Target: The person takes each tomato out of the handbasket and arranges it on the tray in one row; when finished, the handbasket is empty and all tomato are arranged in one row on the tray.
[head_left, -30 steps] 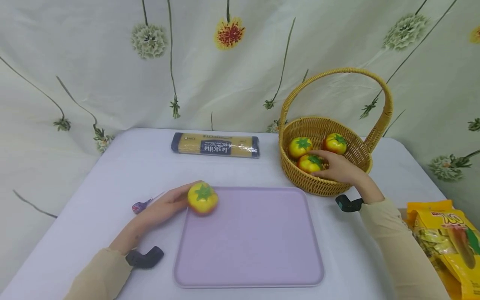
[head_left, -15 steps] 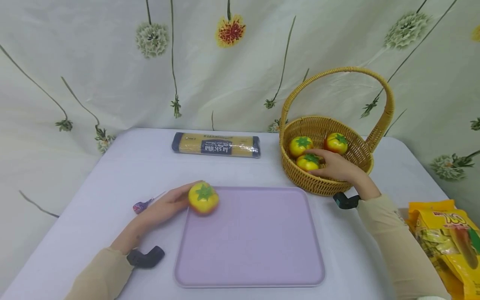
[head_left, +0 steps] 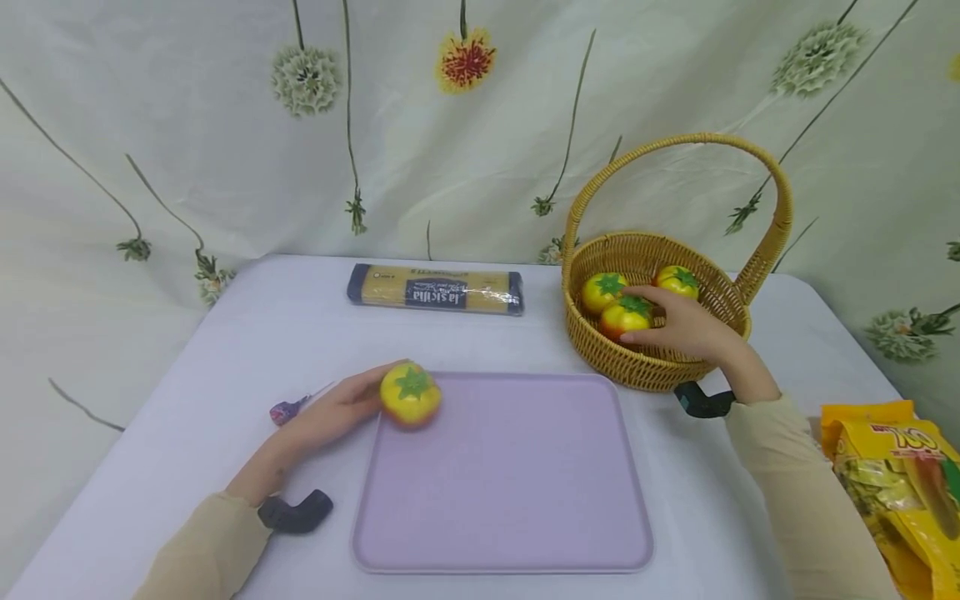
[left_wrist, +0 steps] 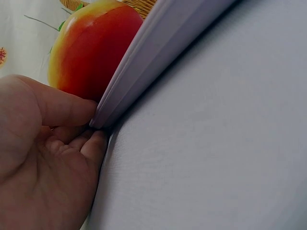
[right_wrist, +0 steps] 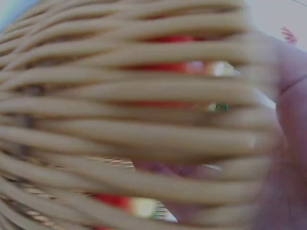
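Note:
In the head view my left hand (head_left: 326, 421) lies at the upper left corner of the lilac tray (head_left: 502, 475), beside a yellow-orange toy fruit (head_left: 409, 397) with a green top. The left wrist view shows that hand (left_wrist: 53, 153) pinching the tray's rim (left_wrist: 136, 72) between thumb and fingers, next to the fruit's red side (left_wrist: 98, 52). My right hand (head_left: 693, 327) reaches into the wicker basket (head_left: 637, 367), its fingers curled round one fruit (head_left: 626, 320). Basket weave (right_wrist: 120, 93) hides most of the right wrist view; part of the hand (right_wrist: 290, 124) shows at its right.
Two more fruits, one at left (head_left: 600, 291) and one at right (head_left: 677, 282), sit in the basket under its tall arched handle (head_left: 697, 139). A pasta packet (head_left: 435, 288) lies at the back, a wrapped lollipop (head_left: 286, 412) at left, yellow snack bags (head_left: 896, 492) at right.
Inside the basket, my right hand and the front fruit have shifted slightly up and to the right. My left hand has stayed at the tray's corner.

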`<state>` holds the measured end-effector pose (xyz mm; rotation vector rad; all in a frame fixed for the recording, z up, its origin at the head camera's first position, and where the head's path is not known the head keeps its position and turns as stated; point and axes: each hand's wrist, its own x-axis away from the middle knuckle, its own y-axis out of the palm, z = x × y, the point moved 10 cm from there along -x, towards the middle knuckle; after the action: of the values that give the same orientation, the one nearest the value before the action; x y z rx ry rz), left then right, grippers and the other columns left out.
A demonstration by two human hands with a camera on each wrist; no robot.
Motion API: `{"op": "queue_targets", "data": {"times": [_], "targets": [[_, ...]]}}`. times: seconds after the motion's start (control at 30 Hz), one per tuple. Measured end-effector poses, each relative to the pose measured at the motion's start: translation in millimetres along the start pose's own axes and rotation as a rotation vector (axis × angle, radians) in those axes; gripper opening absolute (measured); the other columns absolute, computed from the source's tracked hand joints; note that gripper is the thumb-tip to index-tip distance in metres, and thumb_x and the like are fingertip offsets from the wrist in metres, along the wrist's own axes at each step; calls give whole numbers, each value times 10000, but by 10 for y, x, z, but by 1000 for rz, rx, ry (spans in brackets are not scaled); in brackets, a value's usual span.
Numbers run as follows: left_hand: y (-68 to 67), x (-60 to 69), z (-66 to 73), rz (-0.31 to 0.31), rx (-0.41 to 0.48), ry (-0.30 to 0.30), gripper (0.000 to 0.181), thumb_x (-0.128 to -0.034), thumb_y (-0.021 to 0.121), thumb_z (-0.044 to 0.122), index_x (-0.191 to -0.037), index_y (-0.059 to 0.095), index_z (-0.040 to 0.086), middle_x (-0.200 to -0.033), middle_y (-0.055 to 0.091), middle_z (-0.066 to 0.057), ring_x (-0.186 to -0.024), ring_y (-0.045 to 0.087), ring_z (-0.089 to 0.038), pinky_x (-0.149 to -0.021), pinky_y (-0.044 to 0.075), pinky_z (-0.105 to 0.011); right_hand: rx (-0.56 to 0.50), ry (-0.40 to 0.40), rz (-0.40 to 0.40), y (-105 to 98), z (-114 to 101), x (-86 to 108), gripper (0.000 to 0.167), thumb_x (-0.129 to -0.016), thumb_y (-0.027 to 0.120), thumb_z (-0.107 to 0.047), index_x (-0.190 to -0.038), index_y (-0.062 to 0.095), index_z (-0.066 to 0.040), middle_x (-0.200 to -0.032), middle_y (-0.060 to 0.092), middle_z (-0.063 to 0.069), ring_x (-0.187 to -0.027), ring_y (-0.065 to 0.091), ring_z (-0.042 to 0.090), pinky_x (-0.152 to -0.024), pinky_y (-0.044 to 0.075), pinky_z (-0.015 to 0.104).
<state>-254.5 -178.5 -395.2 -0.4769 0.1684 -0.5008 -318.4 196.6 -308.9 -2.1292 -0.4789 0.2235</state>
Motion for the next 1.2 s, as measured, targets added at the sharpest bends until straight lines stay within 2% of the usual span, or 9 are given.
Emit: {"op": "queue_targets", "data": {"times": [0.2,0.27,0.37,0.53,0.73,0.83,0.97,1.1,1.2], "targets": [[-10,-3,3,-6,5,-7,490,-971,506,148,-1441,372,118,-1442,386,-48,-1352,251,-235,-1100,167,-464,-23,-12,115,-235,-306,138,766,-834,704,-374,-1427,347,-46,-1354,375,239,-1116,418,397,-917,403,573],[-13,-6,1,-6,6,-5,486,-972,504,149,-1440,374,118,-1441,388,-46,-1351,253,-231,-1100,169,-462,-38,-51,151,-256,-481,163,746,-831,718,-332,-1425,358,-60,-1360,380,217,-1122,414,381,-930,401,557],[-15,-6,-6,-8,9,-6,486,-974,503,155,-1441,372,119,-1440,389,-43,-1351,253,-226,-1101,169,-459,-81,-147,183,-186,-772,164,715,-820,741,-239,-1412,383,-60,-1358,401,173,-1126,432,334,-946,415,509],[-15,-5,-21,-13,19,2,486,-973,509,173,-1440,377,137,-1437,395,-29,-1350,256,-215,-1102,170,-455,-143,-284,172,166,-1181,72,716,-780,778,-180,-1392,422,-80,-1362,417,121,-1129,461,265,-928,457,426],[-13,-8,-29,-10,17,-3,491,-968,520,174,-1437,382,131,-1441,389,-28,-1351,254,-210,-1102,173,-449,-190,-379,89,764,-1467,-122,711,-759,797,-183,-1375,453,-92,-1354,446,96,-1167,460,226,-935,452,410],[-8,-7,-12,-6,13,-5,494,-965,523,170,-1435,383,115,-1439,392,-41,-1347,263,-222,-1101,174,-451,-183,-415,43,1019,-1524,-194,719,-754,801,-213,-1372,457,-86,-1363,449,89,-1211,433,211,-987,402,380],[2,-14,7,-5,6,2,492,-965,526,178,-1432,388,114,-1433,401,-42,-1342,274,-222,-1100,180,-449,-168,-435,-5,1260,-1528,-236,713,-754,800,-228,-1363,461,-75,-1350,463,88,-1237,412,202,-1037,333,344],[2,-15,18,-5,0,3,491,-966,524,179,-1432,387,108,-1434,399,-50,-1341,275,-229,-1099,182,-452,-178,-427,-63,1409,-1504,-225,703,-782,779,-221,-1375,438,-61,-1363,446,94,-1261,385,212,-1054,308,349],[-3,-5,9,-2,5,-4,489,-966,521,168,-1432,387,105,-1432,400,-59,-1342,274,-242,-1097,180,-464,-165,-413,-106,1476,-1486,-216,763,-794,764,-264,-1421,374,-71,-1416,392,97,-1302,335,209,-1076,267,345]]}}
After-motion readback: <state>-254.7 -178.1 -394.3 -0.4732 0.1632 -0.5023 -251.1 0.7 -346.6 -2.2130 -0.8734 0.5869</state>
